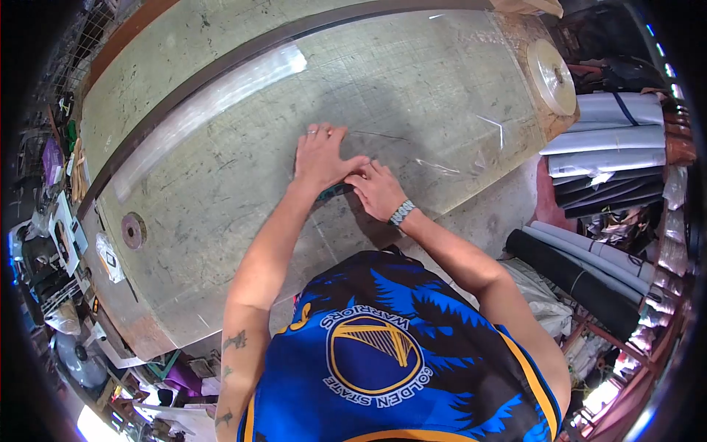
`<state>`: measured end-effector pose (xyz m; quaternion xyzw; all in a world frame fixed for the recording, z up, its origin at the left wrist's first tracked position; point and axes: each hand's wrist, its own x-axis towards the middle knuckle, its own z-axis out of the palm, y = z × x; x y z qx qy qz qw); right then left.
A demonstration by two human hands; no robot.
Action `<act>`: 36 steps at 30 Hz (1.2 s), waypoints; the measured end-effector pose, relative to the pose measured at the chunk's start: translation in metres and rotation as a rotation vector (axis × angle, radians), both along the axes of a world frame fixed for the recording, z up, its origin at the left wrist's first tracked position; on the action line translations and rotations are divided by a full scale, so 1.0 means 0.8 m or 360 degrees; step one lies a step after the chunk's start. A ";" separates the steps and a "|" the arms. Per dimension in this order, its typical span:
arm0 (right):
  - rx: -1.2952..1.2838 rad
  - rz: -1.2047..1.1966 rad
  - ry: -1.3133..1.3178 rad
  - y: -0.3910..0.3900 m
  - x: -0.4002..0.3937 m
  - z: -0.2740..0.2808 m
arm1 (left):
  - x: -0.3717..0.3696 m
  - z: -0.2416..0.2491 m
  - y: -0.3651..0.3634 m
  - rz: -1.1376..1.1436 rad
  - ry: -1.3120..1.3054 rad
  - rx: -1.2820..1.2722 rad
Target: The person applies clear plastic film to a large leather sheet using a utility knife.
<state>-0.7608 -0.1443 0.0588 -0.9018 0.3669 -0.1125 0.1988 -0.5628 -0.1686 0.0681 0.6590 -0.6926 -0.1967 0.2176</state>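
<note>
My left hand point(320, 156) lies on the worktable point(221, 184), its fingers stretched out flat and its thumb reaching toward the other hand. Right beside that thumb, my right hand point(380, 191) has its fingers bent and drawn together at the tips; what they hold I cannot tell. A small dark teal thing point(336, 191) shows between the wrists, mostly hidden. Glossy edges of a clear plastic sheet point(438, 168) show on the table to the right of my hands.
A long clear plastic strip point(213, 103) lies along the dark rail point(177, 92). A tape roll point(133, 230) sits at the left, and a large pale disc-shaped roll point(551, 77) at the far right corner. Rolled material point(611, 136) is stacked beyond the right edge.
</note>
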 end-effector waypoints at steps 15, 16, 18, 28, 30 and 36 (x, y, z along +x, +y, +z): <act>0.0412 0.0500 0.0126 -0.028 -0.014 0.018 | 0.071 -0.009 -0.006 0.0661 0.0340 0.0473; 0.0489 0.0506 0.0037 -0.043 -0.022 0.036 | 0.090 -0.003 0.009 0.0680 0.0266 0.0555; 0.0672 0.0549 -0.0137 -0.091 -0.038 0.073 | 0.122 0.013 0.052 0.0749 0.0122 0.0746; 0.0631 0.0116 -0.0080 -0.311 -0.016 -0.009 | 0.177 0.045 0.178 0.0882 0.0280 0.1231; 0.0125 0.0266 -0.0082 -0.290 -0.021 -0.002 | 0.191 0.033 0.197 0.0874 0.0153 0.1207; 0.0125 0.0714 -0.0008 -0.170 -0.104 0.035 | 0.191 0.034 0.209 0.0916 0.0087 0.1115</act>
